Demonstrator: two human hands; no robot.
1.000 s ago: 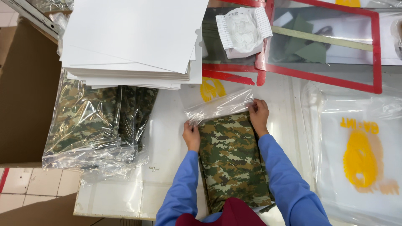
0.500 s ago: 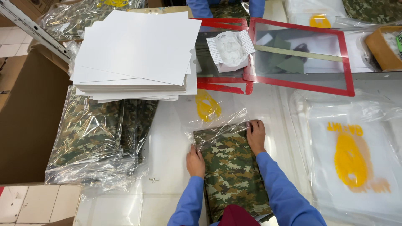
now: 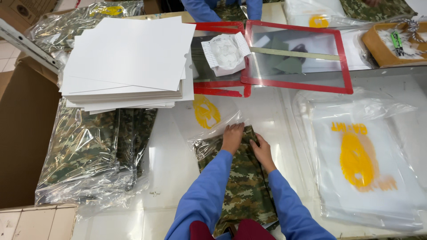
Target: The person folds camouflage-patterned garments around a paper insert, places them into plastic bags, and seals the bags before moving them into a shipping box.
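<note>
My left hand and right hand lie flat, fingers released, pressing on the folded camouflage garment, soft woven cloth in a long rectangle on the white surface before me. Its far end sits inside the mouth of a crinkly clear plastic bag with a yellow print. A stack of stiff white cardboard sheets lies far left, over glossy bagged garments. Flat empty bags lie right. Half a second ago my hands were spread at the garment's corners; now they sit close together.
</note>
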